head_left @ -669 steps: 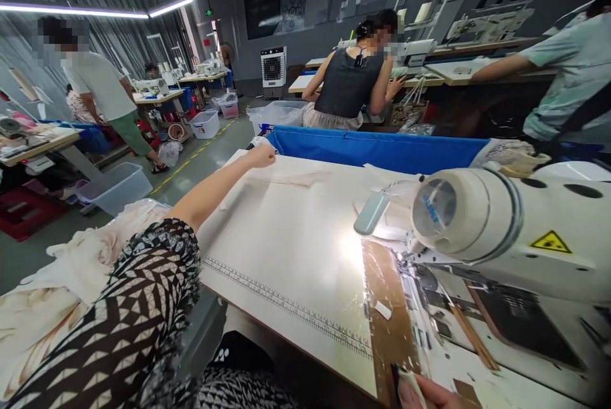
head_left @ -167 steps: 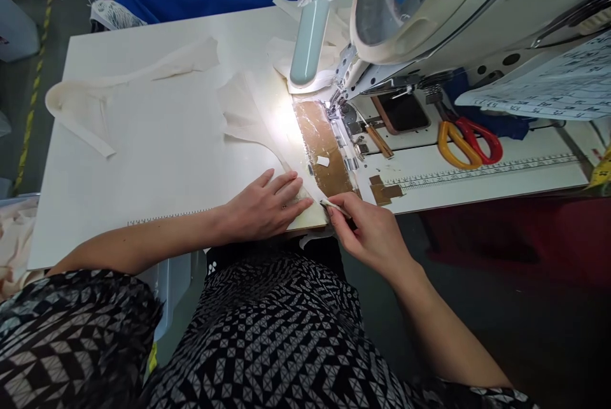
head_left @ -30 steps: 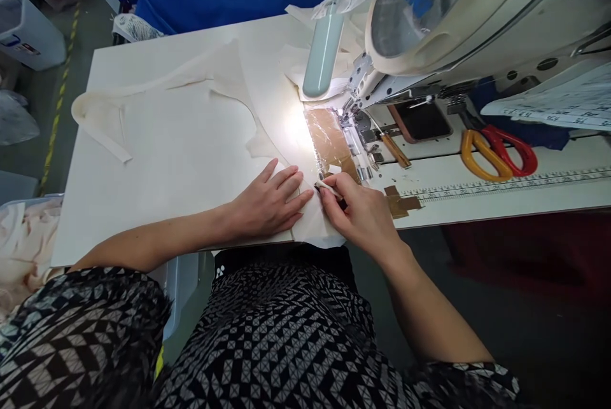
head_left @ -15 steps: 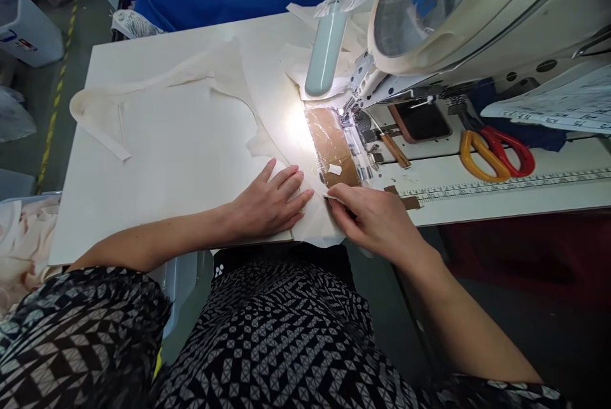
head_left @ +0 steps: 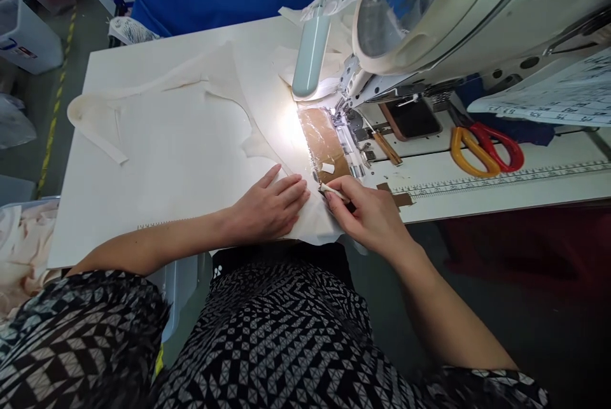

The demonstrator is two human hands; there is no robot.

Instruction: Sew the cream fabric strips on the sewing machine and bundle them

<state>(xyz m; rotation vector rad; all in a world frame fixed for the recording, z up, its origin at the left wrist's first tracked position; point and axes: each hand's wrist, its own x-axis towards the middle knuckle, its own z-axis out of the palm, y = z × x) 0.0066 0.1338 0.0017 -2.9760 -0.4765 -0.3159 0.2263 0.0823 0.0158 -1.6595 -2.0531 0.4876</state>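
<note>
My left hand [head_left: 274,205] lies flat on the cream fabric [head_left: 312,221] near the table's front edge, fingers together and stretched to the right. A thin length of this fabric runs away to the back left and bends round at its far end. Just right of those fingertips, my right hand [head_left: 365,208] is closed in a pinch. Between its thumb and fingers is a slim pale thing with a dark tip [head_left: 331,192], partly hidden, its kind unclear. The tip is over the fabric, close to the brown taped patch [head_left: 322,138], where a small white scrap [head_left: 328,168] lies.
The sewing machine [head_left: 429,8] stands at the right behind a pale green lamp-like arm [head_left: 311,56]. A wooden-handled tool [head_left: 386,148], a phone [head_left: 413,117] and scissors with yellow and red handles [head_left: 487,149] lie on the right. A measuring tape [head_left: 477,185] runs along the edge.
My right hand has lifted and turned a little, so more of the slim pale thing shows. My left fingers have drawn closer together. The whole view has shifted slightly.
</note>
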